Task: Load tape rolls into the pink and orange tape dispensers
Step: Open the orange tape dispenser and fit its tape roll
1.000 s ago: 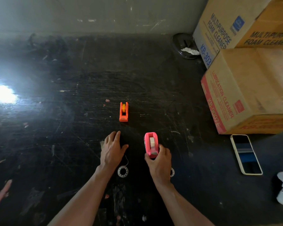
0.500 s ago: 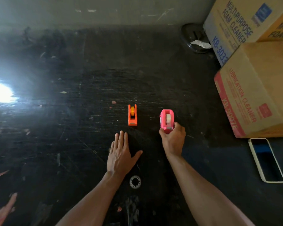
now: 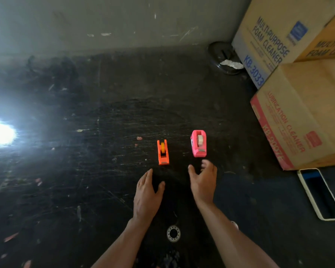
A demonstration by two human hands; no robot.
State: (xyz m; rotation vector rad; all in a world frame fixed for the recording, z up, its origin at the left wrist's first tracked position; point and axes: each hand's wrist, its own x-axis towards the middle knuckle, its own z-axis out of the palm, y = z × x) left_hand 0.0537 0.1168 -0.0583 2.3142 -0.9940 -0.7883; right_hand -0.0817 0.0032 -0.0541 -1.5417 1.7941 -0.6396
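Right hand: fingers loosely spread, blurred at the tips, grasping nothing, just short of the pink dispenser and apart from it. Left hand: flat, palm down, fingers together, thumb out, empty, just below the orange dispenser.

Pink dispenser stands on the black, scratched desk, rounded body, a pale tape roll seated in its slot, metal cutter edge at the near end. Orange dispenser to its left, narrower, holds a yellow-orange roll. The two stand side by side, not touching.

A small white ring-shaped core lies between the forearms. Right side: two stacked cardboard boxes, a phone face up beside them. Dark round lid near the wall. Bright glare at left.
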